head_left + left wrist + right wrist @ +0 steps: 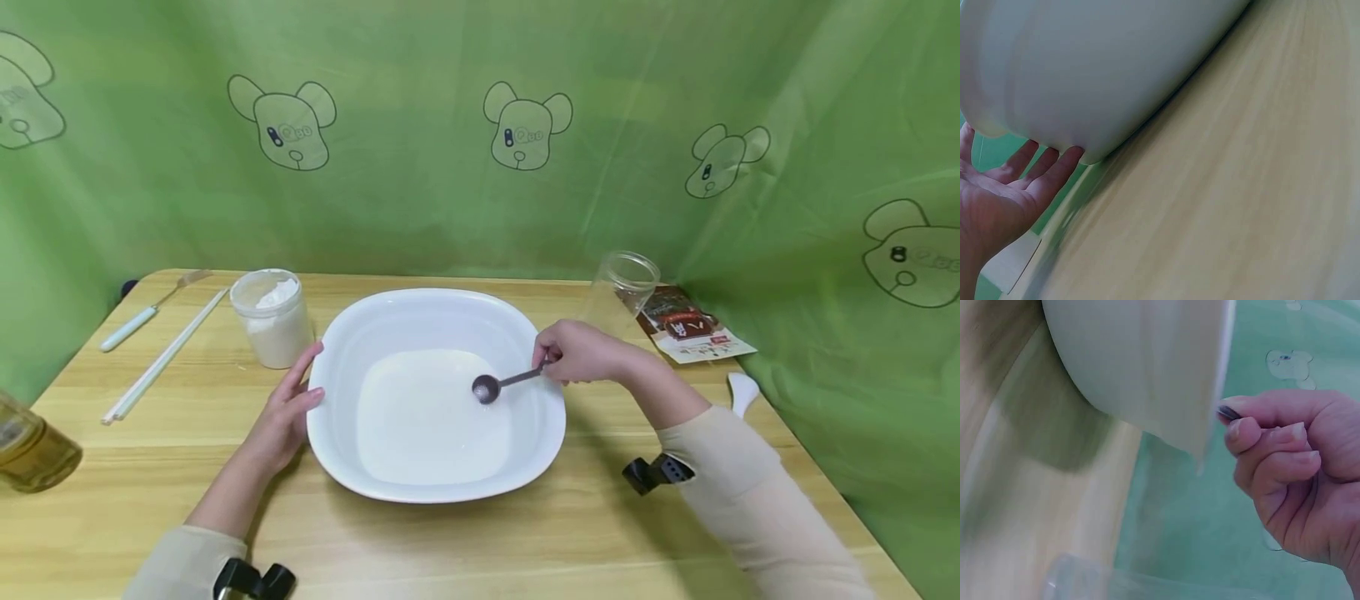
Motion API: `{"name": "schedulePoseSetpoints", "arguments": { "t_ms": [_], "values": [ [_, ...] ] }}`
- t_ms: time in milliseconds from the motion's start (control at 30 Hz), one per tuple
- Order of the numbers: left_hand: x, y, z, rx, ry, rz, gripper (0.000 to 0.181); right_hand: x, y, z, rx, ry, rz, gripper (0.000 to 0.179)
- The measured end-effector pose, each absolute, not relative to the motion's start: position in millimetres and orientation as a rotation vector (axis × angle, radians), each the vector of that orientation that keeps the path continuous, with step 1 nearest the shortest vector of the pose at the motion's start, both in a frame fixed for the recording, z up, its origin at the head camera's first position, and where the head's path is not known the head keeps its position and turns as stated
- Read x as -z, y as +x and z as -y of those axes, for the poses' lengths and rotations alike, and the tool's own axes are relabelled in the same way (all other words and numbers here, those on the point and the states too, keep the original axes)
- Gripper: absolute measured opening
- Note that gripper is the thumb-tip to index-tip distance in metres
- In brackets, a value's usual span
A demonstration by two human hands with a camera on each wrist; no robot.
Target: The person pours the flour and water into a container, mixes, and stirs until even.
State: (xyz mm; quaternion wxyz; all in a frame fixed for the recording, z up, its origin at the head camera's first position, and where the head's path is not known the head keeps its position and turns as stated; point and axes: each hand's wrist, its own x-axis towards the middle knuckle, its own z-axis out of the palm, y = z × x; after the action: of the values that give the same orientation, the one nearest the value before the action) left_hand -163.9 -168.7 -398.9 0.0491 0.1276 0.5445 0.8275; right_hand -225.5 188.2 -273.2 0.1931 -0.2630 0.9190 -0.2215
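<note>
In the head view, the white basin (536, 429) stands mid-desk (570, 542), and the dark measuring spoon (486, 388) reaches over its right side, scoop inside. The right hand (581, 352) pinches the handle near its end; held so far back, the spoon could roll and drop whatever it carries, though its contents cannot be made out. The left hand (288, 408) is spread against the basin's left side, just beside the open jar (273, 333) of white powder, so a sideways slip could knock that over. The clear cup (618, 292) is near the right hand; a careless swing might topple it. In the left wrist view, straight, parted fingers (1057, 178) touch the outer wall, a light brace that may let the basin slide. In the right wrist view, the pinch sits close beside the rim; bumping it could jolt the spoon loose.
</note>
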Motion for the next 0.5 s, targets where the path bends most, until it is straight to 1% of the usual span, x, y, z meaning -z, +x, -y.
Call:
{"name": "schedulePoseSetpoints", "arguments": {
  "t_ms": [233,367,500],
  "values": [
    [400,-165,169,-2.523,0.391,-1.657,0.056,294,-242,-167,0.85,-0.611,-2.575,0.008],
    [399,-165,170,-2.523,0.379,-1.66,0.056,303,-244,-149,0.939,-0.649,-2.493,0.009],
    [399,-165,169,-2.517,0.365,-1.667,0.057,306,-239,-141,0.922,-0.717,-2.411,0.01]
  ]
}}
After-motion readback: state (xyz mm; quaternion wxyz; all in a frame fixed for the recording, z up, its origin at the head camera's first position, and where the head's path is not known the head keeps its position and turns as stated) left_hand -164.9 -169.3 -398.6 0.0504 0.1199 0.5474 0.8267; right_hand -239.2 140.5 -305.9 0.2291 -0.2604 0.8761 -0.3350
